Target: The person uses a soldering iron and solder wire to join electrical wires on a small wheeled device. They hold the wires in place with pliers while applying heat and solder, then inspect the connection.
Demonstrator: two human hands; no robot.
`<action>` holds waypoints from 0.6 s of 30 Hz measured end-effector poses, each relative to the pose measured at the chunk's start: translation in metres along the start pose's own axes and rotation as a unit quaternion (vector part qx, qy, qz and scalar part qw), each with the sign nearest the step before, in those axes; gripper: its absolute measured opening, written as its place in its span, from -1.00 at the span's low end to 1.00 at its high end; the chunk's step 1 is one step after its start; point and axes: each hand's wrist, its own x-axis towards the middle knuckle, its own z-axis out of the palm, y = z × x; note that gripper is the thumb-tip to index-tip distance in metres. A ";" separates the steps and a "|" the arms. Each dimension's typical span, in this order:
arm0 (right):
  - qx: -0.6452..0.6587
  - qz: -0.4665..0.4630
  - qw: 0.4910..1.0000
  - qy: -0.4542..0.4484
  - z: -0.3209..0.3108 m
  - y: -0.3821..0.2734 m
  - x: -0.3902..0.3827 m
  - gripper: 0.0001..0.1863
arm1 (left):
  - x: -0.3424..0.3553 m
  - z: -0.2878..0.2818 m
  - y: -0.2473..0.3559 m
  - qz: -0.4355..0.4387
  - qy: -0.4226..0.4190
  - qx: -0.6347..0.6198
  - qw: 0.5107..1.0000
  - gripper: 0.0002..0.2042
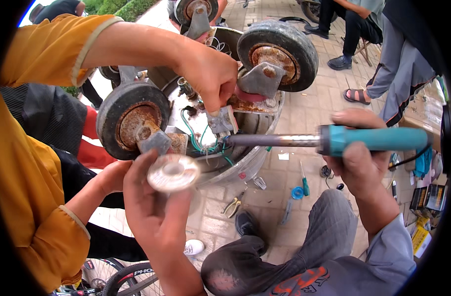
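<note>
My right hand grips the teal handle of a large soldering iron. Its dark tip points left and meets, or nearly meets, green wires beside a small grey component. A co-worker's hand, from an orange sleeve, pinches that component from above. In my left hand is a white spool of solder wire, blurred by motion, held below a rusty caster wheel. The round metal machine housing lies with its wheels up, wires showing inside. The co-worker's other hand is by the near-left wheel.
Another caster wheel rises at the back right of the housing. On the paving lie pliers, a green screwdriver and a blue tape roll. Boxes stand at right, a bicycle wheel at lower left. People stand and sit around.
</note>
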 end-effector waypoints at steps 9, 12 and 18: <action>0.042 -0.003 0.998 -0.036 0.030 0.010 -0.055 -0.46 | -0.064 0.016 -0.004 -0.205 -0.072 -0.215 0.952 -0.40; -0.033 -0.141 0.989 -0.028 0.046 0.017 -0.059 -0.44 | -0.072 0.024 -0.004 -0.258 -0.085 -0.230 0.934 -0.36; -0.084 -0.178 0.980 0.017 0.032 0.015 -0.064 -0.47 | -0.075 0.037 -0.017 -0.280 -0.156 -0.278 0.906 -0.38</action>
